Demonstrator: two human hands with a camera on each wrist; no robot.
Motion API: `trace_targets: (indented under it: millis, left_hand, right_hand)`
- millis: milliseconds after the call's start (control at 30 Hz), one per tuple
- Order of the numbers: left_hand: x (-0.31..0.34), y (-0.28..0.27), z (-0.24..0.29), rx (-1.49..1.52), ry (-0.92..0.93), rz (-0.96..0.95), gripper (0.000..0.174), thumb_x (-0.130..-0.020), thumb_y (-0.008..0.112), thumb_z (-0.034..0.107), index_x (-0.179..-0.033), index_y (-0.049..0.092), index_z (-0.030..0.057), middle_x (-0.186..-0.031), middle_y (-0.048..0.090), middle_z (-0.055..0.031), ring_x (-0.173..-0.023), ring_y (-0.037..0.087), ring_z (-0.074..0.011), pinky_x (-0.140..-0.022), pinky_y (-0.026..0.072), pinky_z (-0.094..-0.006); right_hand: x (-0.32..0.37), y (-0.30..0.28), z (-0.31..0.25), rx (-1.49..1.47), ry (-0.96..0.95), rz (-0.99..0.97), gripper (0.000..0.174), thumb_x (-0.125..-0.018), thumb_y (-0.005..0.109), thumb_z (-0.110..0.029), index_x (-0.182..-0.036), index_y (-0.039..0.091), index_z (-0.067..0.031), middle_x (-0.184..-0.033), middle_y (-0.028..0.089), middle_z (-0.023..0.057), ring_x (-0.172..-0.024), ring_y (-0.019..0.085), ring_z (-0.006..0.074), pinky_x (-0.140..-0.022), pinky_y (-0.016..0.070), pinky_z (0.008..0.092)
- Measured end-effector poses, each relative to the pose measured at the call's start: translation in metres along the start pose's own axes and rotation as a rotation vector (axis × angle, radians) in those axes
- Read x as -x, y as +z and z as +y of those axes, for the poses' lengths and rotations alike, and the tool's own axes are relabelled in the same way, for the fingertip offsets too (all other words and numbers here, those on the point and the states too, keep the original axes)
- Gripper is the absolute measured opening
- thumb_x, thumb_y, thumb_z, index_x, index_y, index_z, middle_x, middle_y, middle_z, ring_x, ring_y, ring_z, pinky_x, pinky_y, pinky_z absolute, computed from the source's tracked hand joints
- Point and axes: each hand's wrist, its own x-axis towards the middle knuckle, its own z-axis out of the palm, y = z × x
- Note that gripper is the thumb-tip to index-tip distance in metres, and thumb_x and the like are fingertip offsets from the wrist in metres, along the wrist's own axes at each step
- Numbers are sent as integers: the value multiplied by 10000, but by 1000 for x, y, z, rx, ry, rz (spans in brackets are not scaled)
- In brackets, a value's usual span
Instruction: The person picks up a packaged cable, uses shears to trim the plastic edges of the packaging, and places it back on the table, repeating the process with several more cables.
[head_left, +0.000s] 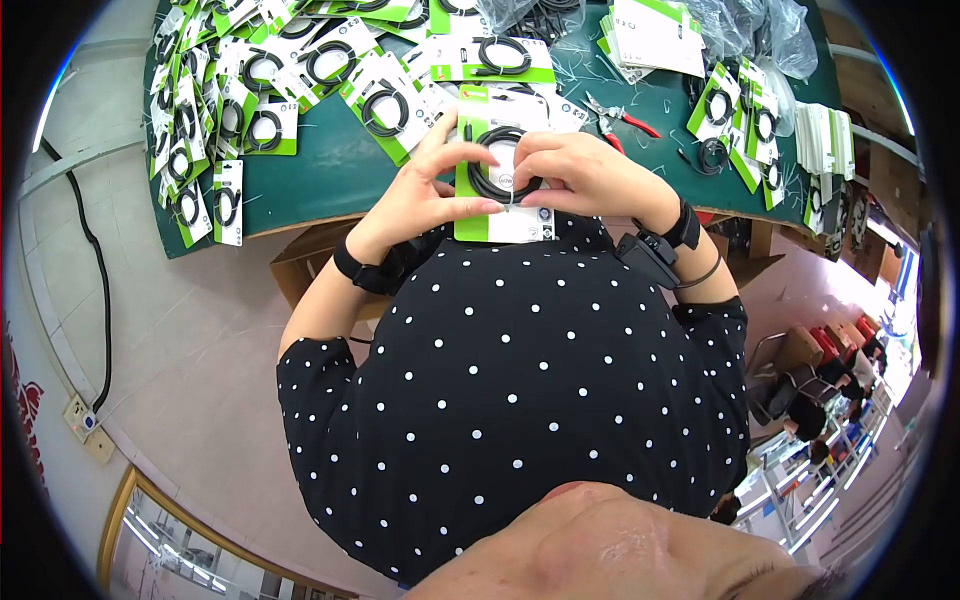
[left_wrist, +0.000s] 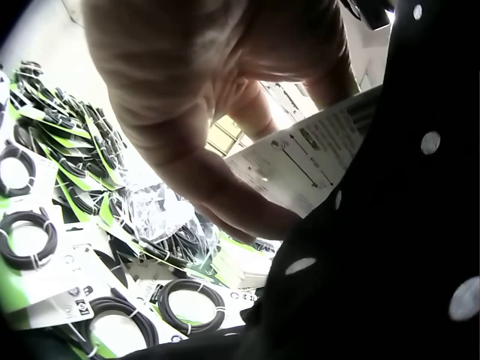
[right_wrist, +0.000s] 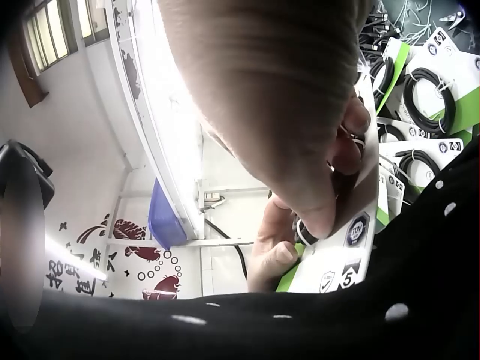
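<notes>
coiled cable (head_left: 475, 180) on card (head_left: 475, 226), bags (head_left: 790, 42) beyond

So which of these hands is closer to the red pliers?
Right. In the head view, the right hand is just below the pliers; the left hand is farther away, left across the card.

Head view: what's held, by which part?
Black cable coil on a card: left hand holds card's left edge; right hand pinches coil's lower right.
</notes>
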Motion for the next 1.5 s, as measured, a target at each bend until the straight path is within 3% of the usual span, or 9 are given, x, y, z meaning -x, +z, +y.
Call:
trace_targets:
  millis: [100, 233, 367, 833, 933, 1067, 1200, 1367, 1500]
  left_hand:
    - [4, -2, -2, -92, -41, -45, 336, -678, 818, 169, -951, 643, 81, -1470, 233, -176, -1229, 442, -219, -704, 565, -252]
    - [9, 2, 1, -28, -44, -49, 281, -663, 826, 96, -869, 640, 56, -1486, 178, -248, -1255, 437, -246, -686, 564, -250]
    - [17, 11, 0, -103, -71, 51, 273, -658, 832, 155, -831, 643, 60, -1456, 255, -207, -1179, 498, -253, -683, 578, -267]
    - [20, 22, -6, -32, -36, 136, 267, -640, 843, 152, -804, 661, 45, -1428, 278, -267, -1078, 579, -238, -686, 576, -263]
    - [19, 23, -2, -9, -44, 183, 272, -632, 848, 150, -809, 669, 46, -1419, 283, -279, -1018, 611, -227, -687, 575, -259]
    - [17, 23, 7, -239, -17, 194, 244, -639, 838, 67, -815, 670, 43, -1441, 284, -244, -1029, 584, -135, -663, 551, -211]
    - [17, 23, -1, -62, -19, 192, 271, -613, 856, 90, -809, 672, 56, -1436, 306, -241, -969, 608, -127, -623, 518, -207]
    - [10, 17, 5, -353, 168, 267, 277, -598, 860, 111, -790, 666, 61, -1438, 277, -264, -970, 628, -188, -694, 519, -254]
    - [6, 18, 3, -397, 322, 272, 279, -592, 860, 117, -778, 660, 57, -1442, 244, -279, -1013, 633, -281, -796, 536, -321]
  right_hand:
    - [0, 3, -3, 15, -22, 7, 174, -778, 686, -169, -876, 596, -56, -878, 555, 57, -721, 588, 243, -620, 467, 329]
    - [6, 14, -1, 66, -109, 92, 177, -772, 696, -161, -870, 598, -52, -868, 560, 57, -692, 585, 237, -593, 463, 316]
    - [12, 20, -2, 93, -140, 160, 184, -762, 709, -150, -873, 603, -48, -854, 565, 62, -682, 585, 235, -576, 463, 305]
    - [27, 38, 1, -127, -72, 272, 174, -730, 731, -115, -877, 659, -58, -867, 594, 49, -672, 596, 226, -579, 475, 304]
    - [31, 33, -8, -193, 89, 238, 209, -725, 734, -58, -922, 670, -27, -842, 599, 71, -682, 591, 188, -575, 468, 284]
    - [29, 41, 6, -53, -132, 359, 218, -737, 731, -56, -947, 675, -37, -901, 605, 59, -663, 564, 147, -553, 451, 253]
    - [30, 36, 2, -162, 18, 293, 232, -735, 736, -95, -957, 678, -65, -917, 613, 32, -627, 564, 121, -549, 458, 246]
    - [9, 17, -5, -155, 122, 595, 243, -740, 732, -73, -977, 678, -54, -935, 613, 62, -685, 558, 132, -540, 445, 254]
    - [-8, 13, 3, 224, 93, 710, 241, -733, 731, -72, -968, 680, -52, -880, 615, 56, -694, 566, 145, -549, 446, 264]
